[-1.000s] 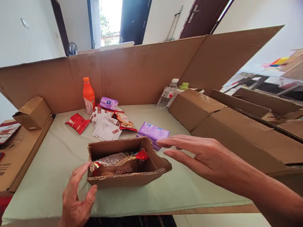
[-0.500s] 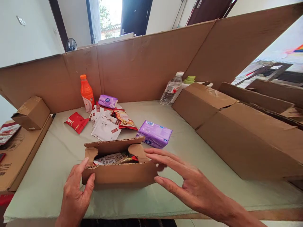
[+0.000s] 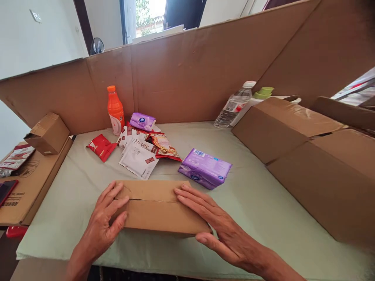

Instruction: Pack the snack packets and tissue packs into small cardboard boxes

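A small cardboard box [image 3: 159,214] sits near the front of the cloth-covered table, its top flaps folded down with a thin gap between them. My left hand [image 3: 107,216] clasps its left end, fingertips over the top and thumb against the front. At the other end, my right hand [image 3: 212,222] lays its fingers across the top, with the thumb by the front right corner. Whatever is inside is hidden by the flaps. Just behind the box are a purple tissue pack [image 3: 206,168] and white sachets [image 3: 139,160].
Behind the sachets are a snack packet [image 3: 164,146], a red packet [image 3: 101,147], a smaller tissue pack [image 3: 143,121] and an orange bottle [image 3: 115,111]. A water bottle [image 3: 236,105] leans by large cartons [image 3: 304,187] at right. A cardboard wall [image 3: 187,78] closes off the back.
The box's open flaps have come down, covering the packets seen inside earlier. My right hand has moved onto the box top, and the view has shifted slightly.
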`<state>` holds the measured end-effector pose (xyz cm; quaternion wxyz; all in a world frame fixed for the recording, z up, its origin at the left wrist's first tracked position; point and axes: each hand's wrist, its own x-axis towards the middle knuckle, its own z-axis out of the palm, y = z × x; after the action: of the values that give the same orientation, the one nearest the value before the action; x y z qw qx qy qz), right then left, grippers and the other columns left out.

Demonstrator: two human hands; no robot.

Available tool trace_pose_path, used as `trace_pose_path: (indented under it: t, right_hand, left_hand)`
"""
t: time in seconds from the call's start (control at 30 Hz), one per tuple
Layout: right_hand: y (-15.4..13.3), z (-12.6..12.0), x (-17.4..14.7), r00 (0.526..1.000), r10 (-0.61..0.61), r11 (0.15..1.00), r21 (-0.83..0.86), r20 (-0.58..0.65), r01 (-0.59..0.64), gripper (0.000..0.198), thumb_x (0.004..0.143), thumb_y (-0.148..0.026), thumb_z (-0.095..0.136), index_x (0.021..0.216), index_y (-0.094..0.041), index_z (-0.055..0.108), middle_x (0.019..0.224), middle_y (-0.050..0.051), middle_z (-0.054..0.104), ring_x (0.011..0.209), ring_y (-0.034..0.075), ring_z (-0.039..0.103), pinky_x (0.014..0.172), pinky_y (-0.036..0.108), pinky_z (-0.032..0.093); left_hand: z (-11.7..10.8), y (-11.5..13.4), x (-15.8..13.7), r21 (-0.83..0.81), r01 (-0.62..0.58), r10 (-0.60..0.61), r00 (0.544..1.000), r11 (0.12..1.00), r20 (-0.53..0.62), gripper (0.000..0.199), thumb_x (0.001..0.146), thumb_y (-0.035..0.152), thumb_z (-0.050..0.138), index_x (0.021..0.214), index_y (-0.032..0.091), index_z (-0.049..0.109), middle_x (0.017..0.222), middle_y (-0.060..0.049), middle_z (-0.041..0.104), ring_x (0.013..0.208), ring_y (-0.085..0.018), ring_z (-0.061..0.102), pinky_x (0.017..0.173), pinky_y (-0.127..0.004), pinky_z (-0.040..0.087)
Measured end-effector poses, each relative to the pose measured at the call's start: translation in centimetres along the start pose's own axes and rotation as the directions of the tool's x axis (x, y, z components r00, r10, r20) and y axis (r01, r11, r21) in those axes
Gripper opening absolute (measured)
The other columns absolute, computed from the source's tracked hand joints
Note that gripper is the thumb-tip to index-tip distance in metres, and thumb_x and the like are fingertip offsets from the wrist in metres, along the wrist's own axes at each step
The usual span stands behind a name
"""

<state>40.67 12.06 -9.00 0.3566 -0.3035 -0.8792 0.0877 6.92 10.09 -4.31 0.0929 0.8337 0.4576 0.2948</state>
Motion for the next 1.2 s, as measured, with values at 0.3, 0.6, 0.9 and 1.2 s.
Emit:
trace_pose_path:
  t: [0.3,0.6,0.9,1.2]
  right_hand:
    - [0.8,0.6,-0.3,0.999,-0.022,0.999,-0.028,-0.044,0.021,0.059,0.107,-0.042,0.043,0.164,-0.028,0.032,0.159,0.01,0.05,0.152,0.029,0.037,0.117,0.048,0.046]
    - [0.5,0.3,-0.1,0.999,-0.039,0.996,-0.078,0.003,0.039,0.044,0.105,-0.029,0.048,0.148,-0.022,0.056,0.153,0.011,0.056,0.149,0.027,0.042,0.117,0.046,0.046]
    - [0.5,0.8,-1.2,0.998,-0.008,0.991,-0.137,-0.06,-0.001,0.063,0.106,-0.05,0.044,0.162,-0.023,0.034,0.155,0.015,0.053,0.149,0.031,0.042,0.114,0.052,0.047]
    - [0.7,1.2,-2.3,0.979,0.19,0.969,-0.146,-0.068,-0.198,0.058,0.105,-0.041,0.044,0.163,-0.037,0.034,0.167,0.005,0.038,0.143,0.034,0.05,0.108,0.05,0.055]
  left_hand:
    - [0.8,-1.5,0.6,-0.179,-0.007,0.009,1.0,0.984,0.009,0.036,0.101,0.019,0.05,0.131,0.026,0.068,0.155,-0.011,0.054,0.155,-0.032,0.034,0.117,-0.06,0.044]
    - [0.8,-2.4,0.5,-0.1,-0.08,0.087,0.994,0.992,0.062,0.04,0.1,0.017,0.044,0.127,0.025,0.072,0.159,-0.01,0.049,0.155,-0.032,0.029,0.118,-0.06,0.042]
    - [-0.6,-2.6,-0.3,-0.301,-0.046,0.07,0.995,0.952,0.069,0.049,0.102,0.045,0.056,0.149,0.033,0.049,0.156,-0.012,0.053,0.156,-0.033,0.031,0.118,-0.062,0.042]
    - [-0.2,-4.8,1.5,-0.27,-0.068,0.115,0.981,0.96,0.159,0.056,0.087,0.049,0.075,0.139,0.031,0.065,0.17,-0.015,0.028,0.149,-0.041,0.042,0.113,-0.059,0.046]
